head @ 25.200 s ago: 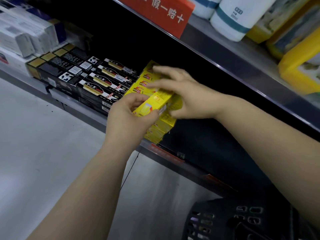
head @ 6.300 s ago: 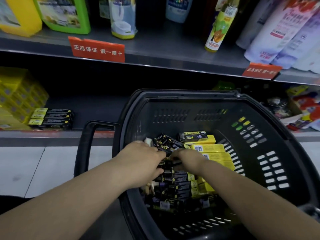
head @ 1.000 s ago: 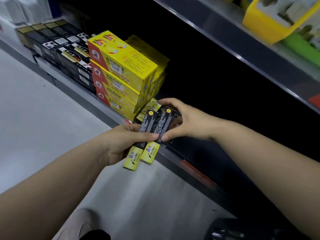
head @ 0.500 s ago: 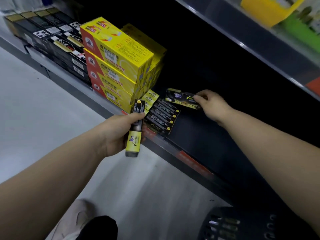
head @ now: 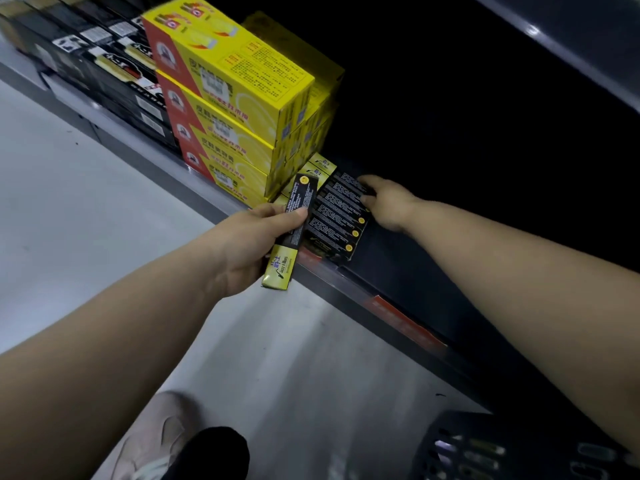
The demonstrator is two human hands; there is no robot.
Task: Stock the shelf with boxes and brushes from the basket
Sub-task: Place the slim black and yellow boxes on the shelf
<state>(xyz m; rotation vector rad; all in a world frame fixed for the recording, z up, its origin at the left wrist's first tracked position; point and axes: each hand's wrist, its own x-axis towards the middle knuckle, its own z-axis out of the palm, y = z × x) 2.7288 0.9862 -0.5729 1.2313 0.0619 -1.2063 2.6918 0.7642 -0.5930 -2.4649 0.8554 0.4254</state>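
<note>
As the flat-fingered right hand [head: 389, 204] squares shelved black cardboard boxes [head: 337, 216], the left hand [head: 247, 244] grips a slim black-and-yellow spare box [head: 281, 268].

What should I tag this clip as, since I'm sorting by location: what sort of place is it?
Most likely a shop aisle: metal shelving with red edge labels, identical yellow boxes stacked for sale, and a shopping basket on the floor.
</note>
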